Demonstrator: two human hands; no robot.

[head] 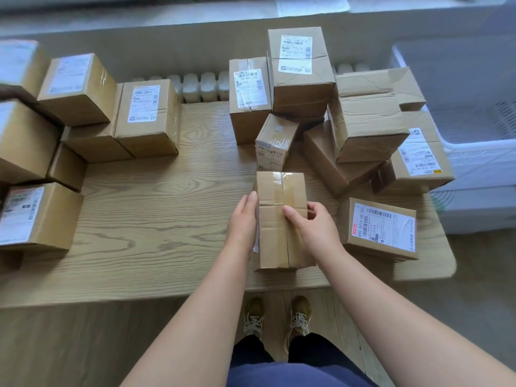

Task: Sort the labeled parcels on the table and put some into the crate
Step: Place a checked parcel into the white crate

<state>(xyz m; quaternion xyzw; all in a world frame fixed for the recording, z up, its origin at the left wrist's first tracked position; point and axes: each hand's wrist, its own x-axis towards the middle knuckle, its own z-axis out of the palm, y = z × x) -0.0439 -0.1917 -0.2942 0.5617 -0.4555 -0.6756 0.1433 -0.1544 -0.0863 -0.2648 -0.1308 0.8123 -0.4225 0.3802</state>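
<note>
**Brown taped cardboard parcel (280,219), held for a label check**

Head view: it sits near the front edge of the pale wooden table (167,205); I can't tell if it is lifted. Its top shows tape only, so I judge I'm steadying it to find the label. My left hand (243,219) lies flat on its left side, fingers straight. My right hand (312,227) grips its right edge, thumb on top. The white plastic crate (474,152) is well apart, off right.

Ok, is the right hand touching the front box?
Touching. The head view shows the right hand's thumb lying on the box top, fingers curled round its right edge.
</note>
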